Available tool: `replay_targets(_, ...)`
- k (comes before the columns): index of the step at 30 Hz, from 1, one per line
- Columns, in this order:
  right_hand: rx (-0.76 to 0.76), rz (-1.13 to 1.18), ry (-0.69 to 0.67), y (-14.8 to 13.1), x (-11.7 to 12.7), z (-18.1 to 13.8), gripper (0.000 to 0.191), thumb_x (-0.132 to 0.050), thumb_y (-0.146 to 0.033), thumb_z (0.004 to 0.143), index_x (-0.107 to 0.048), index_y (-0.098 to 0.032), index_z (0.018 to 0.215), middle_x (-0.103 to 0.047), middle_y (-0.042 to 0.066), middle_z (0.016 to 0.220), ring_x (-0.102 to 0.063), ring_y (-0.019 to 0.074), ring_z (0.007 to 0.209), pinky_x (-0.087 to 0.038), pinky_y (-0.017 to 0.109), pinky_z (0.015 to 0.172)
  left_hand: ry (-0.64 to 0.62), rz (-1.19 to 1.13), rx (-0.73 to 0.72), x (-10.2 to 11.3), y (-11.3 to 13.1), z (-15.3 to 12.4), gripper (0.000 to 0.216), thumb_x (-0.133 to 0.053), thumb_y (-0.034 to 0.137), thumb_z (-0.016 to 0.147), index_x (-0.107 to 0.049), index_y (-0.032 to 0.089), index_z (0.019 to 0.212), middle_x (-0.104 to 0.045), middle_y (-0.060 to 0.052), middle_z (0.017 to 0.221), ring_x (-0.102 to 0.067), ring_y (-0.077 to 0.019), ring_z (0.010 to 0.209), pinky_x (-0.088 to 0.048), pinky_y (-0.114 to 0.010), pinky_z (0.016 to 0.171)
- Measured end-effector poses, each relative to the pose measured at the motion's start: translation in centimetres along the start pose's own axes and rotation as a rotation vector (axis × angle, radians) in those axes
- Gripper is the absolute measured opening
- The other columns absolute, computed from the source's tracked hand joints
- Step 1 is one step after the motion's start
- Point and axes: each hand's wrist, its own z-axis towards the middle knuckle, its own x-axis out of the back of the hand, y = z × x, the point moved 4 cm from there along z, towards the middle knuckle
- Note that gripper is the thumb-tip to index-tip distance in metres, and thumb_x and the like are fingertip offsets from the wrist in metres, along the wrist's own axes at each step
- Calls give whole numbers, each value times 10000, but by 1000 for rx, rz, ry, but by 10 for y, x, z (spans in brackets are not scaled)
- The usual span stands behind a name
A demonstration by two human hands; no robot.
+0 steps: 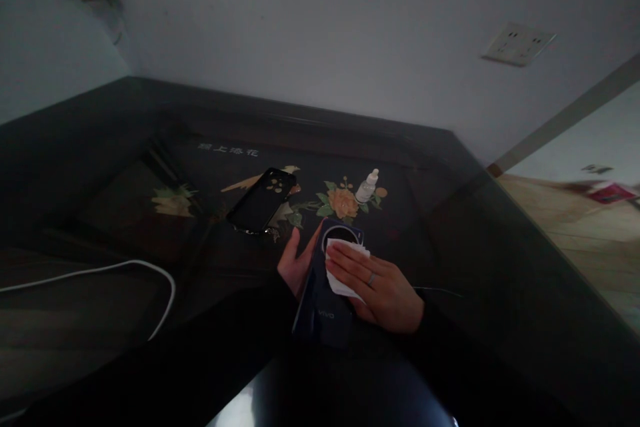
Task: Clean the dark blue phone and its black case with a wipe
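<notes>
A dark blue phone (pixel 323 307) is held back side up over the dark table, with its round camera ring (pixel 340 235) at the far end. My left hand (pixel 295 261) grips the phone's left edge from underneath, thumb raised along the side. My right hand (pixel 380 287) presses a white cloth (pixel 345 270) flat against the phone's back, just below the camera ring. A ring sits on one finger of the right hand.
A black phone case (pixel 263 201) lies on the table beyond the left hand. A small white bottle (pixel 367 187) stands near a painted orange flower (pixel 343 203). A white cable (pixel 115 268) curves across the left side. Wall sockets (pixel 519 44) sit on the wall behind.
</notes>
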Motion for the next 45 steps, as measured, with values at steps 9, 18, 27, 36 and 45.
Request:
replay_targets(9, -181, -11, 97, 31, 10, 0, 419, -340, -156, 886, -410, -55, 1287, -415, 149, 1360, -273, 191, 1323, -355, 394, 1053, -43, 68, 73, -5, 1, -6, 612, -198, 571, 864, -229, 274, 1398, -443, -84, 1340, -396, -275, 1233, -251, -484, 1023)
replay_targets(18, 19, -12, 26, -1, 5, 19, 437, -396, -227, 869, -450, -37, 1259, -448, 136, 1338, -261, 217, 1325, -384, 373, 1028, -30, 12, 75, -3, 2, -5, 351, -500, 345, 844, -506, 165, 1145, -532, -82, 1162, -548, -193, 986, -470, -408, 825)
replay_targets(27, -155, -4, 152, 18, 17, 17, 411, -345, -172, 886, -441, -58, 1269, -446, 150, 1337, -277, 203, 1320, -363, 393, 1043, -73, 66, 155, -5, -4, -9, 638, -169, 608, 842, -254, 289, 1388, -452, -84, 1330, -406, -296, 1225, -284, -512, 999)
replay_targets(36, -145, -80, 145, 17, 15, 11, 408, -344, -184, 887, -450, -32, 1251, -447, 168, 1331, -276, 212, 1320, -368, 398, 1036, -41, 95, 136, -6, -5, -7, 597, -202, 604, 841, -283, 334, 1367, -484, -67, 1302, -454, -295, 1182, -310, -534, 971)
replay_targets(45, -210, -74, 175, 19, 9, -3, 412, -329, -163, 892, -424, -31, 1270, -440, 171, 1336, -237, 217, 1334, -354, 423, 1044, -63, 76, 124, -5, -6, -7, 615, -186, 619, 835, -220, 348, 1387, -484, -65, 1301, -522, -255, 1091, -311, -491, 966)
